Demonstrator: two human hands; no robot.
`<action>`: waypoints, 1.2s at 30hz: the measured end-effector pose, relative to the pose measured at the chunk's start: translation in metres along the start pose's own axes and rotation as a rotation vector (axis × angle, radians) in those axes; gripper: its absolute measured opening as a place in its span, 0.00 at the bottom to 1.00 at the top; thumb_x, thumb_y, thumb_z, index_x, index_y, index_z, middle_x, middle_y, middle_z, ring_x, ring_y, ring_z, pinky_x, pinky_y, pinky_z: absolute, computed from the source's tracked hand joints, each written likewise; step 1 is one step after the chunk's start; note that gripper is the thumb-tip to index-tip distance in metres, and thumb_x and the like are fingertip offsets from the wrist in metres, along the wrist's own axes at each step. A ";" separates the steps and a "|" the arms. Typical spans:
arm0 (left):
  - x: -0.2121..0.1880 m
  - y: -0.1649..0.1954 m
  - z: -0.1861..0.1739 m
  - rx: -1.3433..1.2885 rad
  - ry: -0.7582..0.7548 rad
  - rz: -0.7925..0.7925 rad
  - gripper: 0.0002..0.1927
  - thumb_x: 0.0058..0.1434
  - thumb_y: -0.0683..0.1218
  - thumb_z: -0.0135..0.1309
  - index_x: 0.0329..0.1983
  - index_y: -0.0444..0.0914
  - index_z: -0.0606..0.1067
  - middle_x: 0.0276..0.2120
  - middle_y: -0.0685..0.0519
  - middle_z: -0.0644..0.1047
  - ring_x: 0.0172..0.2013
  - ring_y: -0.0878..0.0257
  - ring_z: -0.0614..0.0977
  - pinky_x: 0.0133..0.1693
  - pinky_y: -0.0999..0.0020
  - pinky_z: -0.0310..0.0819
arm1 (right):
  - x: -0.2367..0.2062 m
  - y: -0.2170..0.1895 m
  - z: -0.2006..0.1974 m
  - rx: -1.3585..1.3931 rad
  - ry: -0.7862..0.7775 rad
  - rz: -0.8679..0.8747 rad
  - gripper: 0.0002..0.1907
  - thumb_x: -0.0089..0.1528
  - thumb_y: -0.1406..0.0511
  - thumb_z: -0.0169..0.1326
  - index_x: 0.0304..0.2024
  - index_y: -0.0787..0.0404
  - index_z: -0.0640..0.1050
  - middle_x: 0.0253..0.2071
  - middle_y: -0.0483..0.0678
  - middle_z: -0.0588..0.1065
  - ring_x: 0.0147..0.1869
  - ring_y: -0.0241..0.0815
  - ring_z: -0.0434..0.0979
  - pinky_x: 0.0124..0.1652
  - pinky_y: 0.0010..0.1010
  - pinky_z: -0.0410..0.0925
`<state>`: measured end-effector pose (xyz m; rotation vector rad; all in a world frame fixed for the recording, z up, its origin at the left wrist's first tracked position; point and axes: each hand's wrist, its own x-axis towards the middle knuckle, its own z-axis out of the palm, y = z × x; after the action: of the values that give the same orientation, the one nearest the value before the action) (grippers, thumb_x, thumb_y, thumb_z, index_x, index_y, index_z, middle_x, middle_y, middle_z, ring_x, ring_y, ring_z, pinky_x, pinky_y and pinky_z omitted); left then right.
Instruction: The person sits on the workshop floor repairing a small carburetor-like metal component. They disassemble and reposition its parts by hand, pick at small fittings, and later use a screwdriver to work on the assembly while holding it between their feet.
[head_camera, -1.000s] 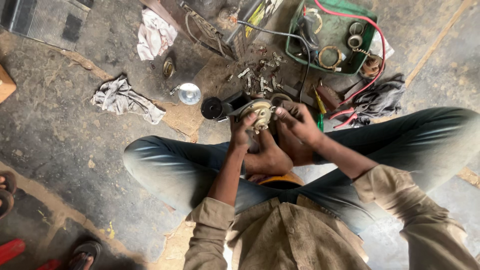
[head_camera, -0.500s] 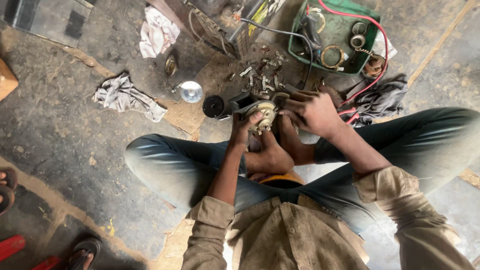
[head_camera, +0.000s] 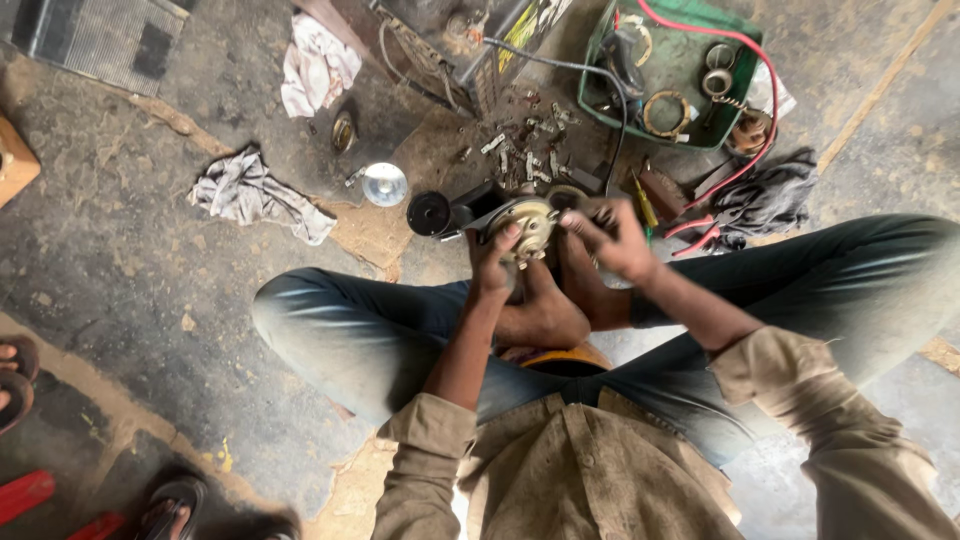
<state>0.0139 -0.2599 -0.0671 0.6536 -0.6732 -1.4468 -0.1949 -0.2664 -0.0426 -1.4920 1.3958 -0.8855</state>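
A person sits cross-legged on a stained concrete floor (head_camera: 120, 270), working on a round, pale metal motor part (head_camera: 527, 226) held up over the crossed feet. The left hand (head_camera: 492, 262) is clamped around the part's near edge, thumb pressed on its face, steadying it. The right hand (head_camera: 612, 237) reaches in from the other side, fingers bunched at the rim as if pinching a small piece there; what they nip is too small to tell. The work looks to be in the fitting or loosening stage, and the next move seems to call for a firm hold and fine fingertip control.

Just beyond the part lie a black disc (head_camera: 429, 213), a shiny round cap (head_camera: 385, 184) and scattered small screws (head_camera: 525, 150). A green tray (head_camera: 670, 75) of rings and wire sits further off, with a red cable (head_camera: 745, 150) trailing from it. Crumpled rags (head_camera: 255, 192) lie to the left.
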 end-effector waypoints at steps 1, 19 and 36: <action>-0.001 -0.002 -0.005 0.024 0.020 -0.064 0.30 0.58 0.48 0.64 0.61 0.31 0.73 0.51 0.42 0.80 0.49 0.54 0.84 0.51 0.60 0.82 | -0.003 -0.001 0.007 0.149 0.025 0.198 0.22 0.62 0.52 0.65 0.41 0.66 0.78 0.28 0.45 0.76 0.30 0.35 0.74 0.31 0.28 0.70; 0.012 0.035 0.013 0.287 -0.145 -0.263 0.31 0.57 0.54 0.62 0.60 0.33 0.76 0.51 0.44 0.81 0.46 0.59 0.85 0.47 0.64 0.85 | 0.017 -0.099 -0.054 -0.768 -0.169 -0.570 0.19 0.60 0.54 0.62 0.50 0.54 0.84 0.34 0.46 0.79 0.38 0.50 0.80 0.37 0.41 0.72; 0.001 0.023 0.016 0.104 0.018 -0.147 0.32 0.55 0.54 0.66 0.59 0.32 0.75 0.50 0.45 0.80 0.47 0.57 0.84 0.48 0.64 0.84 | -0.006 -0.008 0.005 0.226 -0.132 0.076 0.19 0.72 0.56 0.58 0.36 0.66 0.79 0.29 0.43 0.72 0.34 0.31 0.68 0.34 0.28 0.63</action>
<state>0.0170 -0.2599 -0.0397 0.8096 -0.7020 -1.5468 -0.1879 -0.2604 -0.0366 -1.2939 1.2066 -0.8514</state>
